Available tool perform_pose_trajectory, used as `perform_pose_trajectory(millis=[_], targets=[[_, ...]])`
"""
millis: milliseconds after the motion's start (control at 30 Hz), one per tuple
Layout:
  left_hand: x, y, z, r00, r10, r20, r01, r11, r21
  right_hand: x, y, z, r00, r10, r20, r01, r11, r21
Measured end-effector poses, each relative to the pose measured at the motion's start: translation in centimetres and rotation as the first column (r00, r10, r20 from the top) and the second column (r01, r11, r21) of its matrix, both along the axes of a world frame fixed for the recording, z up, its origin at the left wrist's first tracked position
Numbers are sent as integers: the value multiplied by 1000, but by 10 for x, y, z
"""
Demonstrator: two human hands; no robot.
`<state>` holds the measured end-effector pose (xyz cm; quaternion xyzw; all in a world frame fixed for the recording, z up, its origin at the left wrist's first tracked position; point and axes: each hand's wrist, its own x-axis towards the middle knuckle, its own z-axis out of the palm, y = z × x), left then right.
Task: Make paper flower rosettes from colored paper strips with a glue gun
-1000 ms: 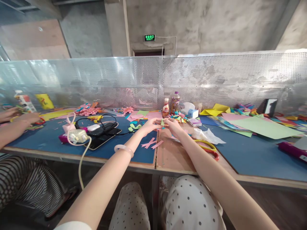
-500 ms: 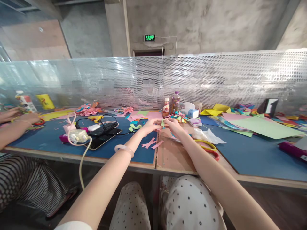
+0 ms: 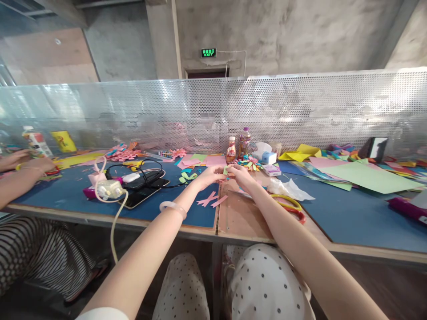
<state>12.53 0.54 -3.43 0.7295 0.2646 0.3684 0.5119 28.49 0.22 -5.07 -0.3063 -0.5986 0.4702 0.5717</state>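
1. Location. From my remote station I find the green paper piece between the fingertips of both hands, at the bench, close to the seam where the blue mat meets bare wood.

2. Grip. I read the left hand as pinching the piece from the left and the right hand as pinching it from the right. Each grip is nearly closed, fingertips almost meeting; the exact contact is hidden.

3. Progress. I judge the work to be partway. Done: a multicoloured paper flower sits assembled beyond the right hand, and green paper loops lie formed, left of the left hand. Outstanding: the pink paper strips lie loose on the near side of the hands, joined to nothing held. I cannot tell whether the held piece is finished.

4. Orientation. The visible part of the held piece appears roughly upright, free edge facing up. Fingers cover much of it, so I cannot confirm its long axis. The single strip runs diagonally, near end left, far end right.
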Motion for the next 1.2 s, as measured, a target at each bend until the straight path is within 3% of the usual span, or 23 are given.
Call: perform_pose_trajectory(millis=[900, 1200], targets=[[0, 0, 0, 1000, 24, -3, -24, 999, -22, 2, 2, 0, 1000, 17, -3, -17, 999, -29], [0, 2, -1, 1000, 17, -4, -18, 1000, -23, 5, 9, -3, 998, -66, 14, 67, 997, -35]])
